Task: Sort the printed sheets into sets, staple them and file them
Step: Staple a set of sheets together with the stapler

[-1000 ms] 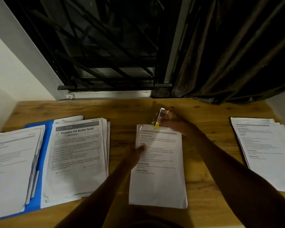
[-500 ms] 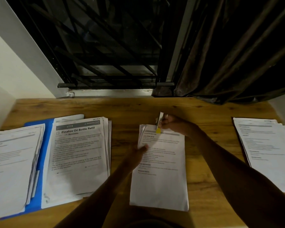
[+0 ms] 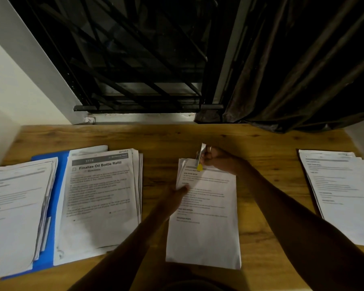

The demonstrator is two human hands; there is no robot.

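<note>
We see the set [image 3: 204,223] of printed sheets lying flat in the middle of the surface [image 3: 261,148], its long side running away from us. The far left corner is slightly fanned, so the edges of the lower sheets show. The stapler [image 3: 200,159], silver with a yellow tip, stands tilted over the far edge of the set near that corner, with the yellow tip on the top sheet. Our right hand [image 3: 216,159] grips the stapler from the right with its fingers curled round the body, and a ring shows on one finger. The right forearm reaches in from the lower right across the corner of the set. Our left hand [image 3: 176,195] rests on the left edge of the set, with its fingers stretched forward and lying flat on the paper, holding nothing. Its forearm comes up from below.

To the left lies a blue folder [image 3: 51,208] carrying two piles. The nearer pile [image 3: 101,198] is headed "Finalize Oil Bottle Refill", and the other pile [image 3: 13,211] runs off the left edge of the view. Well apart on the right is one more stack [image 3: 345,196]. Behind the surface are a dark window grille [image 3: 139,80] and a curtain [image 3: 303,70].
</note>
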